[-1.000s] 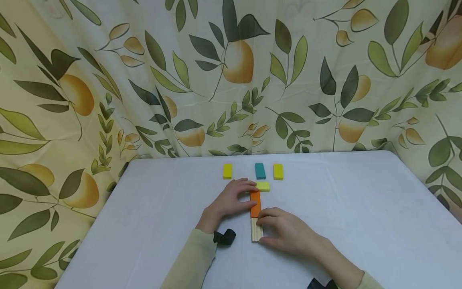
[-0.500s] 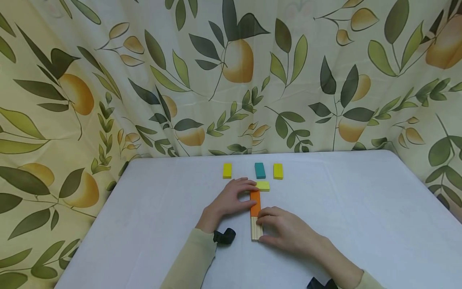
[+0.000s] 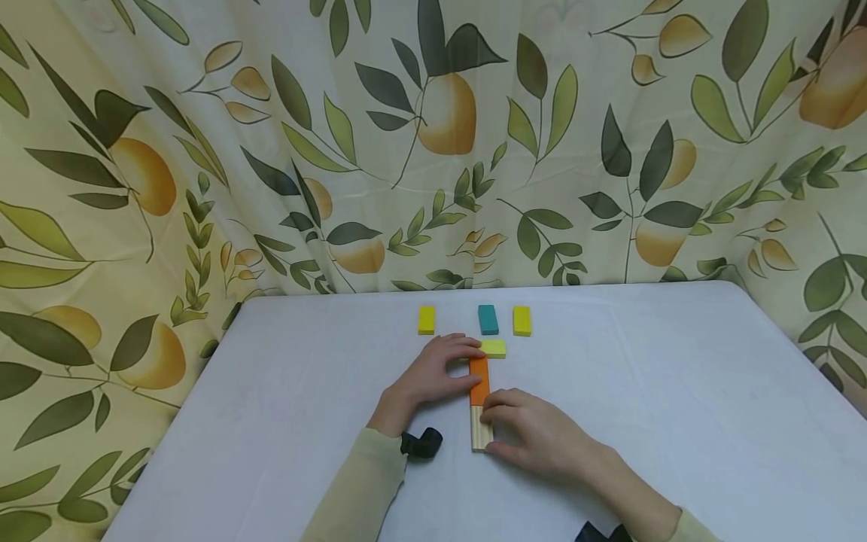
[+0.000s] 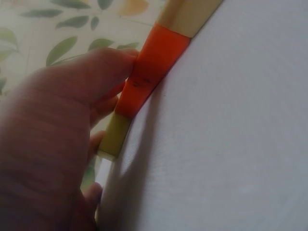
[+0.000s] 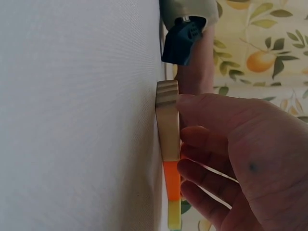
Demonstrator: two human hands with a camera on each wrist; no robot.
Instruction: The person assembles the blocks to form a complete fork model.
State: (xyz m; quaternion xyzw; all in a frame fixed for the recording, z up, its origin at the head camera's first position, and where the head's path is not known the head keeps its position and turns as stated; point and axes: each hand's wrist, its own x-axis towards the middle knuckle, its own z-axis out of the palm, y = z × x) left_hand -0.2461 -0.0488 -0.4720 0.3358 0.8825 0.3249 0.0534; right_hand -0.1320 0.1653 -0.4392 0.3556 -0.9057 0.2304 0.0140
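Note:
In the head view, an orange block [image 3: 479, 370] and a plain wooden block [image 3: 479, 435] lie end to end in a line. A light yellow block [image 3: 494, 348] lies crosswise at the orange block's far end. My left hand [image 3: 436, 370] holds the orange block, thumb on it and fingertips by the yellow joint. My right hand [image 3: 538, 433] pinches the plain block, its thumb [image 5: 207, 108] at the near end and fingers curled over the top. In the right wrist view the joint with the orange block [image 5: 172, 180] shows no gap.
Along the table's far side stand a yellow block [image 3: 426, 320], a teal block [image 3: 488, 320] and another yellow block [image 3: 521, 321]. A white cloth covers the table [image 3: 664, 361]. Behind it hangs a leaf-and-fruit patterned curtain [image 3: 562, 188]. A black wrist camera [image 3: 423, 444] sits on the left wrist.

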